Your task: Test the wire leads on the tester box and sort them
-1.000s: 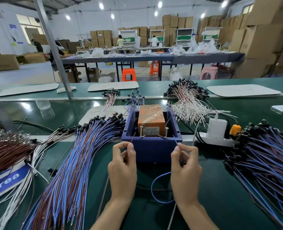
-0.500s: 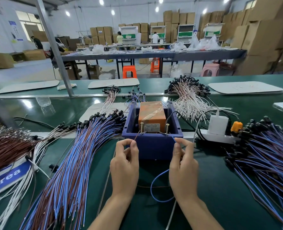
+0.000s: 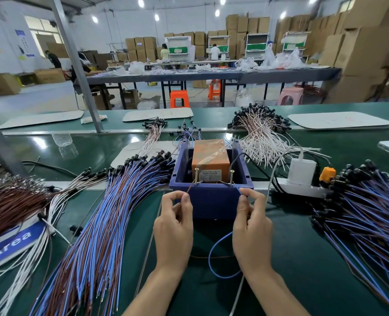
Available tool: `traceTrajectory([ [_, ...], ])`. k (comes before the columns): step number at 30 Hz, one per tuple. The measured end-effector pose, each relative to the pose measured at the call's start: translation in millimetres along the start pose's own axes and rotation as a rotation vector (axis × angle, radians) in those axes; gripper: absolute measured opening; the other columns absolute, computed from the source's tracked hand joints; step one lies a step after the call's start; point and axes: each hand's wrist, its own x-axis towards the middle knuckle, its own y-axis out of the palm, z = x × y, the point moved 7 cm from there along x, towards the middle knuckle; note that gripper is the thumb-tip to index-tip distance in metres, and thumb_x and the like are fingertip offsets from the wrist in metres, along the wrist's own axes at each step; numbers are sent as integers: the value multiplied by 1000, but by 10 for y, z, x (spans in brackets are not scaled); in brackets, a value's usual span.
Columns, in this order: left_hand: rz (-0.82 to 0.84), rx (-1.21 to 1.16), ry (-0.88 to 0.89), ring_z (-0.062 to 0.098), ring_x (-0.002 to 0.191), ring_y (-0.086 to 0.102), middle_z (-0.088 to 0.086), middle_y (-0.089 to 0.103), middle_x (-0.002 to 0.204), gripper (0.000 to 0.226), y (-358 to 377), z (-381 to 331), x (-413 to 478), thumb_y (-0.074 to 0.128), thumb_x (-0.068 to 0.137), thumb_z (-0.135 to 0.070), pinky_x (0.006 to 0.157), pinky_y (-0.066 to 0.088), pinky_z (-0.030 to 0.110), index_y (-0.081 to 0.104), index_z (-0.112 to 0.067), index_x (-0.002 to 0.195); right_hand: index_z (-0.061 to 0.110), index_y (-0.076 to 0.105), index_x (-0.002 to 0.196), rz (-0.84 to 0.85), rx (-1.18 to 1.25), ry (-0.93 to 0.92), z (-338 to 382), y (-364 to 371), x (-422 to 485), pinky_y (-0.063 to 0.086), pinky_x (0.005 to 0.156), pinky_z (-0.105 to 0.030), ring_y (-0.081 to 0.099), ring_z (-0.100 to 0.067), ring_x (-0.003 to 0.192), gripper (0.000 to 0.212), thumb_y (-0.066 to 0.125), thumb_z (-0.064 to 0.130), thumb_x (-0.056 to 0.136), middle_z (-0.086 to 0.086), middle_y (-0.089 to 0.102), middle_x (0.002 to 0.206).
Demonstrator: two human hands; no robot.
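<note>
At boxy plastic tester (image 3: 211, 202), fingers (image 3: 242, 201) pinch thin leads (image 3: 209, 258).

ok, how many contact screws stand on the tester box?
2: left screw and right screw, both upright at the front rim of the blue box, just beyond the left hand and right hand pinching the wire lead. None appears hidden.

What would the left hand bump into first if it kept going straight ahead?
Probably the blue box, whose front wall sits just ahead of the left hand. Depth is unclear, so the hand may even be touching it.
</note>
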Motion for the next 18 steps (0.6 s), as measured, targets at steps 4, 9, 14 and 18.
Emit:
traceTrajectory([
  [4, -1, 0, -1, 9, 45, 43, -15, 55, 61, 11, 0, -6, 2, 48, 103, -43, 44, 32, 19, 50, -35, 96, 44, 43, 108, 3, -13, -10, 9, 6, 6, 29, 50, -15, 56, -5, 57, 12, 33, 41, 102, 14, 48, 56],
  [9, -8, 4, 13, 9, 45, 40, -12, 53, 60, 14, -6, -10, 0, 45, 104, -46, 42, 31, 26, 50, -36, 96, 42, 44, 109, -11, -16, -18, 12, 7, 7, 28, 49, -18, 56, -5, 57, 12, 34, 40, 102, 14, 49, 56],
  [14, -13, 9, 21, 8, 44, 37, -12, 51, 58, 17, -11, -18, -3, 44, 102, -50, 41, 30, 29, 50, -36, 96, 41, 44, 109, -37, 4, -17, 14, 6, 11, 32, 45, -14, 60, -5, 61, 14, 34, 44, 101, 14, 55, 58],
  [18, -10, 5, 15, 7, 45, 37, -13, 51, 58, 14, -11, -14, -5, 46, 104, -46, 41, 30, 26, 50, -36, 96, 39, 45, 111, -33, 16, -33, 15, 12, 12, 36, 46, -13, 59, -5, 59, 14, 34, 43, 102, 15, 55, 59],
])
